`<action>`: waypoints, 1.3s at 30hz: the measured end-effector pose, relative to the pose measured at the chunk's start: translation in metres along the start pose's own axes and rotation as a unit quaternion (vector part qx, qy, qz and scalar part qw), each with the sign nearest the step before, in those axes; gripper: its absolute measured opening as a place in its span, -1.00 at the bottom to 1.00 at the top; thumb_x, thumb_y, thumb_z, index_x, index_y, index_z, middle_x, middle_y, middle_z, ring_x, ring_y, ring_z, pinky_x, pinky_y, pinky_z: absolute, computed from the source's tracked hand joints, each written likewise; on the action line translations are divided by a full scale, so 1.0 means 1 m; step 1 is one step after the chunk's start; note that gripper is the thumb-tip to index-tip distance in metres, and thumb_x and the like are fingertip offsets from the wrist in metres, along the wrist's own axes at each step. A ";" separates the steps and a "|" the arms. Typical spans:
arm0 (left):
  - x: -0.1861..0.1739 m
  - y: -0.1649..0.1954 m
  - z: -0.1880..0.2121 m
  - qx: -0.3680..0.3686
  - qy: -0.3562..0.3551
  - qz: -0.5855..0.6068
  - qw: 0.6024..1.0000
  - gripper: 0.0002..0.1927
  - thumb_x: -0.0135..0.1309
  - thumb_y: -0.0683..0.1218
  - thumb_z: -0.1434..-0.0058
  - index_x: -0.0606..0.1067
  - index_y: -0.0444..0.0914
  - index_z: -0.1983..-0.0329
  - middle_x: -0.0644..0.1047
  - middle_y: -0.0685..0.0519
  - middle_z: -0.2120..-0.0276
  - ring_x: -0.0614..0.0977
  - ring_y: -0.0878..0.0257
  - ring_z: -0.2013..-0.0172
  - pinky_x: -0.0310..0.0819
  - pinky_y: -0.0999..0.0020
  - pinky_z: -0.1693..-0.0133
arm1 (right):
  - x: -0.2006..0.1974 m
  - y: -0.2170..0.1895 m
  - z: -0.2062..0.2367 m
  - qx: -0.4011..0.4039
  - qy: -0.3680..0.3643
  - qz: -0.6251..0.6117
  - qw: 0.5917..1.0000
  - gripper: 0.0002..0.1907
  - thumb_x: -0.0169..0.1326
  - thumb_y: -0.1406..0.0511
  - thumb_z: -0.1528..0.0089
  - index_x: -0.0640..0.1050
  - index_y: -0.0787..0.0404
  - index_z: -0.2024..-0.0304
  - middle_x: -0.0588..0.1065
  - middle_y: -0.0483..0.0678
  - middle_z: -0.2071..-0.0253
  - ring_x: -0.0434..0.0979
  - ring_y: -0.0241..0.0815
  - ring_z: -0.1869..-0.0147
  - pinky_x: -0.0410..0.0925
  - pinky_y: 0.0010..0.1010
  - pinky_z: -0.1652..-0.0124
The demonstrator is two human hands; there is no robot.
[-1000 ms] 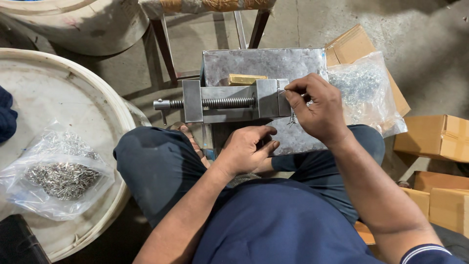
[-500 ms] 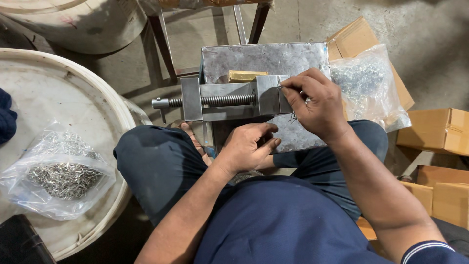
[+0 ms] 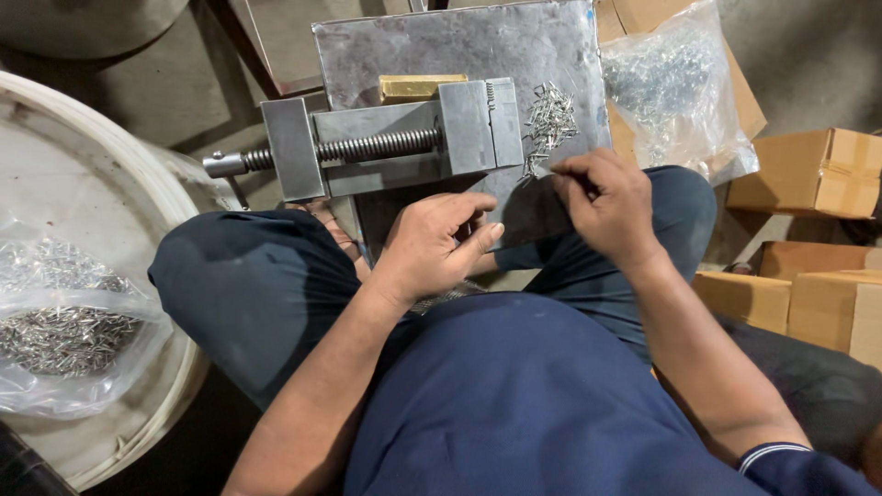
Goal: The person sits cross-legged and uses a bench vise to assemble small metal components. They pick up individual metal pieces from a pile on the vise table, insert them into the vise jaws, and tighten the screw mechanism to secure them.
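A grey steel vise [image 3: 395, 138] with a threaded screw lies on a metal plate [image 3: 478, 41] across my lap, with a brass block [image 3: 418, 87] behind its jaw. Just right of the vise is a small pile of thin metal pins [image 3: 551, 119]. My right hand [image 3: 602, 207] sits at the pile's near edge with its fingertips curled together; whatever they pinch is hidden. My left hand [image 3: 441, 243] rests below the vise, loosely cupped palm down, with nothing seen in it.
A clear bag of pins [image 3: 666, 83] lies on cardboard at the right of the plate. Another bag of pins [image 3: 64, 321] rests on a white drum lid [image 3: 55, 174] at the left. Cardboard boxes [image 3: 808, 170] are stacked at the right.
My right hand has come away from the vise jaw, down to the near edge of the pin pile, which now shows. My left hand has hardly moved. The view is closer.
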State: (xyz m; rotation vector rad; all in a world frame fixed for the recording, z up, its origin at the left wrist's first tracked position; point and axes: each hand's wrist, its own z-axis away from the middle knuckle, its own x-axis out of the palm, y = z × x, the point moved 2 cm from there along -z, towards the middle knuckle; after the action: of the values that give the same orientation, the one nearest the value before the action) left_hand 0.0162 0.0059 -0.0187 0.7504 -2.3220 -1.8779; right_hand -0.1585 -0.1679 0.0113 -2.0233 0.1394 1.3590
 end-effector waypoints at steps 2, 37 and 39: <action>0.000 0.003 -0.002 0.001 0.004 0.001 1.000 -0.72 0.24 -0.05 -0.26 0.56 -0.30 0.04 0.60 -0.05 0.36 0.65 0.11 0.37 0.52 0.31 0.30 | 0.001 -0.001 0.003 -0.017 -0.001 -0.018 1.000 -0.87 0.27 0.41 -0.25 0.64 0.21 0.14 0.55 0.00 0.26 0.57 -0.04 0.24 0.40 -0.35 0.25; 0.010 0.009 0.000 0.026 0.017 -0.139 0.990 -0.55 0.21 -0.06 -0.24 0.50 -0.29 -0.18 0.61 -0.07 0.32 0.65 -0.03 0.27 0.54 0.12 0.19 | 0.031 -0.003 0.014 0.305 -0.177 -0.510 0.785 -0.85 0.14 0.25 -0.36 0.51 0.20 0.15 0.45 -0.24 0.38 0.37 -0.50 0.43 0.23 -0.67 0.45; 0.010 0.009 -0.001 0.037 0.026 -0.133 0.990 -0.54 0.22 -0.04 -0.24 0.49 -0.31 -0.17 0.61 -0.09 0.30 0.64 -0.05 0.27 0.54 0.11 0.19 | 0.033 -0.005 0.014 0.325 -0.174 -0.526 0.766 -0.86 0.13 0.26 -0.35 0.51 0.19 0.16 0.46 -0.24 0.39 0.39 -0.49 0.44 0.24 -0.66 0.47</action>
State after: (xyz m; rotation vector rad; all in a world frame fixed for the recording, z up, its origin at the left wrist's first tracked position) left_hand 0.0046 0.0028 -0.0123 1.1551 -2.3701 -1.8493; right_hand -0.1522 -0.1467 -0.0172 -0.9055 -0.5535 0.7241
